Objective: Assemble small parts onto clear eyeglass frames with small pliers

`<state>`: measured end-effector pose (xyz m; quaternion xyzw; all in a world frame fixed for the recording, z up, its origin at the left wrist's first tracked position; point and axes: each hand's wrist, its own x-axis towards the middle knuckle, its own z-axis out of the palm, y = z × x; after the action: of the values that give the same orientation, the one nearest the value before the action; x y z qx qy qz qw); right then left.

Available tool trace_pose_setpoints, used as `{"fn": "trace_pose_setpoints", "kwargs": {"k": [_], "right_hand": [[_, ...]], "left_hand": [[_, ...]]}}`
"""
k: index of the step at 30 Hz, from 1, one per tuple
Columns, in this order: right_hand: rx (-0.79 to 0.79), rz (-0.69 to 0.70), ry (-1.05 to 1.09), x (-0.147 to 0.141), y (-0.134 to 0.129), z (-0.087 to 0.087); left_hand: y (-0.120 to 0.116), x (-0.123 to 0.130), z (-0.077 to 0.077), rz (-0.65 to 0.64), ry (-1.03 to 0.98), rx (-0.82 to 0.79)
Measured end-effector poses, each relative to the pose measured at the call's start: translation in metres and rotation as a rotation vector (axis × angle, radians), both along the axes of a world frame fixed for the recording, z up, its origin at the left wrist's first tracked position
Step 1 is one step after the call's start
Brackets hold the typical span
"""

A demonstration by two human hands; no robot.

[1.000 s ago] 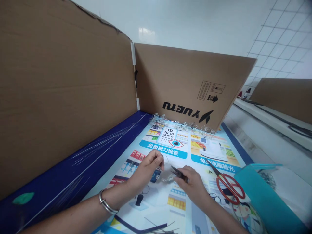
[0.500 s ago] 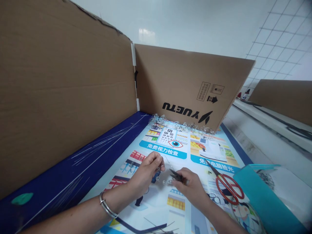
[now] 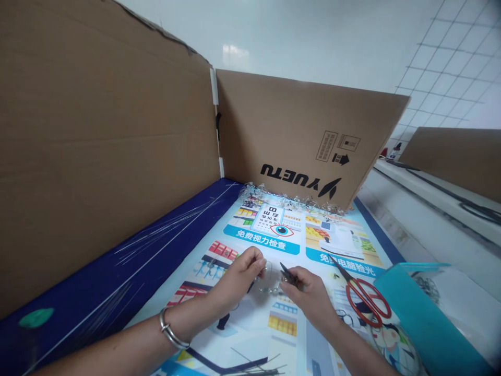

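Note:
Over the printed sheet, my left hand [image 3: 243, 272] pinches the end of a thin wire strung with clear beads [image 3: 270, 289]. The beaded wire bows in a loop between my two hands. My right hand [image 3: 312, 293] is closed around small dark-jawed pliers [image 3: 287, 272], whose tips point up and to the left. The other end of the beaded wire lies at my right fingertips. The handles of the pliers are hidden in the palm.
Red-handled scissors [image 3: 368, 298] lie to the right, beside a teal open box [image 3: 426, 318]. Cut wires [image 3: 256, 367] lie near the front; long ones [image 3: 164, 232] rest on blue cloth. Clear beaded pieces [image 3: 297, 202] line the foot of the cardboard panel [image 3: 297, 130]. Cardboard also stands left.
The pliers' jaws have moved slightly right and up, away from my left fingers. Between my hands the beaded wire now spreads into a wider loop. My left hand has barely moved.

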<state>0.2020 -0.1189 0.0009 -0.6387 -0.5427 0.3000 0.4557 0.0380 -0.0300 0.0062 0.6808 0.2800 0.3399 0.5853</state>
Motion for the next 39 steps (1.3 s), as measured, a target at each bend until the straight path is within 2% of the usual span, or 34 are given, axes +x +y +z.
{"fn": "trace_pose_setpoints", "kwargs": {"k": [9, 15, 19, 33, 39], "right_hand": [[-0.031, 0.003, 0.033, 0.000, 0.001, 0.000], [-0.036, 0.027, -0.040, 0.000, 0.000, -0.002], [-0.010, 0.022, -0.051, 0.001, 0.001, -0.001], [0.019, 0.095, 0.074, -0.014, 0.007, 0.005], [0.035, 0.022, 0.252, -0.018, 0.009, 0.002]], "left_hand": [[0.002, 0.001, 0.002, -0.056, 0.111, 0.041], [0.000, 0.000, 0.005, 0.075, 0.164, 0.217], [0.000, 0.001, 0.003, 0.136, 0.159, 0.269], [-0.006, -0.001, 0.006, 0.145, 0.249, 0.425], [-0.006, -0.001, 0.009, 0.163, 0.211, 0.401]]}}
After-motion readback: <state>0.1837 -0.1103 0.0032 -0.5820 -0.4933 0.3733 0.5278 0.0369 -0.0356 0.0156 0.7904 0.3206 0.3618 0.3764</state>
